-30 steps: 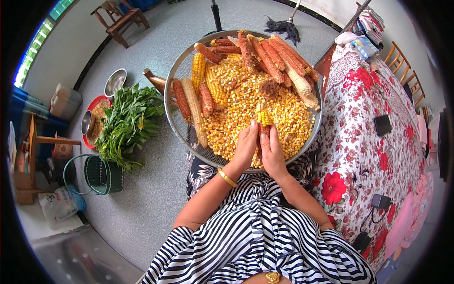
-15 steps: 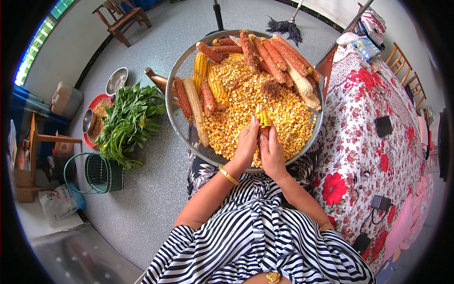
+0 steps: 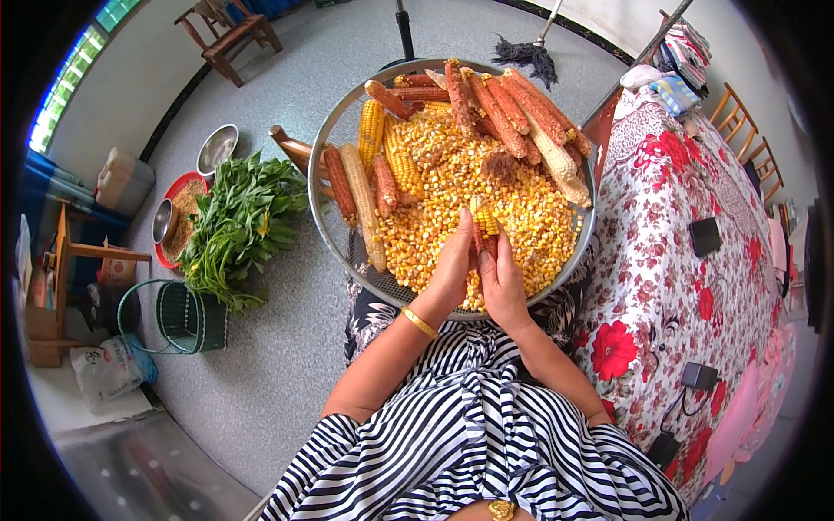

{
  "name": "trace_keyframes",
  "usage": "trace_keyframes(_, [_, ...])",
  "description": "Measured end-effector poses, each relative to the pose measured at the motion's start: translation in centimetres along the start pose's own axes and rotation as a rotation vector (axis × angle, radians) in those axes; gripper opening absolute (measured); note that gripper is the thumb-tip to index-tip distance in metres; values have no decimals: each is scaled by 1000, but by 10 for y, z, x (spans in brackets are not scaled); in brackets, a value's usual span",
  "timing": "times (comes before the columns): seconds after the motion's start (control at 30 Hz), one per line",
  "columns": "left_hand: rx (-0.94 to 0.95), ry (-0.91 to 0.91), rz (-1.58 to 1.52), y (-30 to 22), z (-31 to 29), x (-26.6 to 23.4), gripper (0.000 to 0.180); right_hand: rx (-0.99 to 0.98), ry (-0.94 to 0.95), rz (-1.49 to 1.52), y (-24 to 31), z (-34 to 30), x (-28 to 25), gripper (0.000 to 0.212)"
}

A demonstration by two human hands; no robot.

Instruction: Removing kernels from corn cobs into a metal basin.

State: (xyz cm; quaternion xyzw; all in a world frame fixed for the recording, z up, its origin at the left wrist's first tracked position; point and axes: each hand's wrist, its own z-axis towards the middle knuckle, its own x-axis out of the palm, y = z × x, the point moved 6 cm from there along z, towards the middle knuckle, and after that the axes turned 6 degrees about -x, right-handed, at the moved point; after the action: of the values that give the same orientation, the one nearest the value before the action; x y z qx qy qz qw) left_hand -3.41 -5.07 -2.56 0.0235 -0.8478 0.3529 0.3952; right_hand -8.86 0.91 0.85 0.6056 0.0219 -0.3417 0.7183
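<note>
Between my two hands is a partly shelled corn cob (image 3: pixel 486 223), yellow kernels at its far end and reddish bare core lower down. My left hand (image 3: pixel 453 266), below a gold bangle, closes round its left side. Fingers of my right hand (image 3: pixel 505 280) wrap its lower right part, partly hiding it. Under them, a round mesh sieve (image 3: pixel 318 227) holds loose yellow kernels (image 3: pixel 434 234). Bare red cobs (image 3: pixel 501 106) are heaped along its far right rim. At its left lie whole yellow ears (image 3: pixel 371 130) and a pale stripped cob (image 3: pixel 361 204).
Leafy greens (image 3: pixel 248 213) lie on the floor at left, beside a red basin (image 3: pixel 165 258), a metal bowl (image 3: pixel 217 149) and a green basket (image 3: pixel 213 323). A flowered bed cover (image 3: pixel 643 286) borders the sieve on the right. A mop (image 3: pixel 526 57) and a wooden chair (image 3: pixel 230 43) stand beyond.
The held cob has tilted slightly, and more of its bare red core shows between my hands. My fingers have shifted a little; the sieve sits slightly lower in view.
</note>
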Motion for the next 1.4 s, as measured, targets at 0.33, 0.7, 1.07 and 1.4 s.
trace_keyframes(0.33, [57, -111, 33, 3, 7, -6, 30, -9, 15, -34, 5, 1, 2, 47])
trace_keyframes(0.7, [132, -90, 127, -8, 13, 4, 31, 27, -9, -33, -10, 1, -1, 47])
trace_keyframes(1.07, [182, -41, -54, 3, 17, 13, 26, 29, -34, -58, -3, 2, -1, 52])
trace_keyframes(1.4, [121, 18, -86, 7, 14, 19, 23, 133, -27, -34, -10, 3, -3, 52])
